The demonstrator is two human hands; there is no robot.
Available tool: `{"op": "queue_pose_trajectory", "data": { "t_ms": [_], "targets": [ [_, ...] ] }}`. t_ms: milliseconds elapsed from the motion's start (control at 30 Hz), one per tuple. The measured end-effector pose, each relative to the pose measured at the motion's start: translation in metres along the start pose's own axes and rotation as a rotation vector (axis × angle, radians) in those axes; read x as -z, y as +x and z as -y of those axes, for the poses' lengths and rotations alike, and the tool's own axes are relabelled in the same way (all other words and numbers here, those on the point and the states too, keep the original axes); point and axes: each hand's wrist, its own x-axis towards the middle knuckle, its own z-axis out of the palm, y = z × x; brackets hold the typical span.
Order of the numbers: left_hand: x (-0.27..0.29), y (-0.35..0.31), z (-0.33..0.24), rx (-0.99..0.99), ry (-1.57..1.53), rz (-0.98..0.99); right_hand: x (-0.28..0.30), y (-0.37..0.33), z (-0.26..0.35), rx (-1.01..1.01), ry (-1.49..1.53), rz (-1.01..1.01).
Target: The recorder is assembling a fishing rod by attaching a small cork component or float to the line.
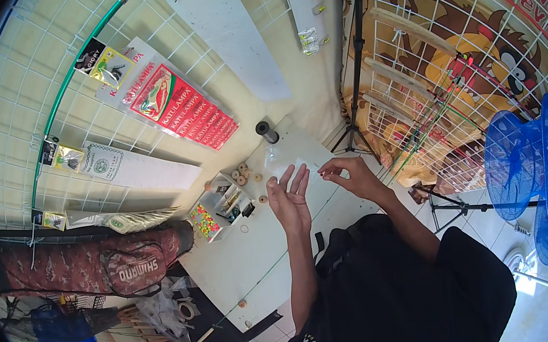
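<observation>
Over the white table point(232, 273), my left hand point(291, 203) is raised palm up, its fingers apart and slightly bent. I see nothing held in it, though a fine thread would be too thin to make out. To its right, my right hand point(351, 178) pinches thumb and forefinger together. Something tiny and reddish shows at those fingertips, too small to name. Below both hands, a thin green rod point(268, 281) lies slantwise across the tabletop, with a small round cork-coloured piece point(242, 304) near its lower end.
Left of my hands stands a white compartment box point(229, 208) with bright beads point(204, 220). Several round cork-coloured pieces point(241, 173) sit behind it, and a dark spool point(267, 132) stands at the far edge. Blue nets point(544, 170) hang right; a camouflage bag point(92, 264) hangs left.
</observation>
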Motion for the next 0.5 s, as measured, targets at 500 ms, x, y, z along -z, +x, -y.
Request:
{"op": "queue_pose_trajectory", "data": {
  "t_ms": [500],
  "targets": [
    [-0.010,0.013,0.018,-0.189,0.551,0.293,0.011,-0.001,-0.009,-0.051,-0.103,-0.025]
  ]
}}
